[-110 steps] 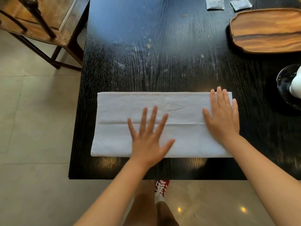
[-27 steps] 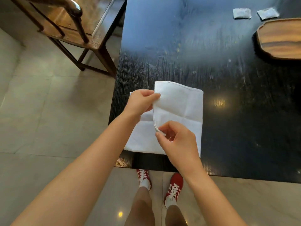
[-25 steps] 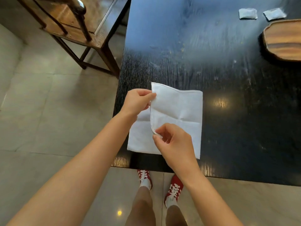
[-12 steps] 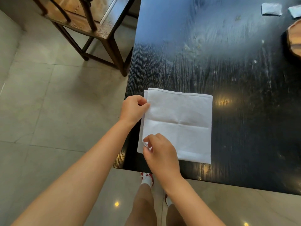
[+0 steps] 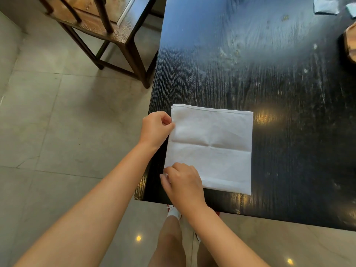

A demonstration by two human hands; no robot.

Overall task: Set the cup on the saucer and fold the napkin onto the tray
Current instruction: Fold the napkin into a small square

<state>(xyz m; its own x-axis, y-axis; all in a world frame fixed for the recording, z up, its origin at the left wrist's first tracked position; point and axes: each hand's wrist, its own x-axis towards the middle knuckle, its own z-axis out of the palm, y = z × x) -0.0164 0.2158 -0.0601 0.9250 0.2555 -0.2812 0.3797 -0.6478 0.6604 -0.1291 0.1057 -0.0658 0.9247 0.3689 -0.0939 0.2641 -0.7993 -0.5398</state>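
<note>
Folded napkin [image 5: 212, 147] on table [image 5: 289, 112], both hands' fingers pinching its left edge

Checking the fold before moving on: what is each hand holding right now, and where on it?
Both hold the white napkin along its left edge: left hand pinches near the far corner, right hand the near corner.

Bare counter [image 5: 221, 54] from 12 to 3 o'clock of napkin [image 5: 212, 147]; tray [image 5: 351, 45] edge at 2, packets [image 5: 325, 6] at 1, chair [image 5: 107, 27] at 10.
</note>
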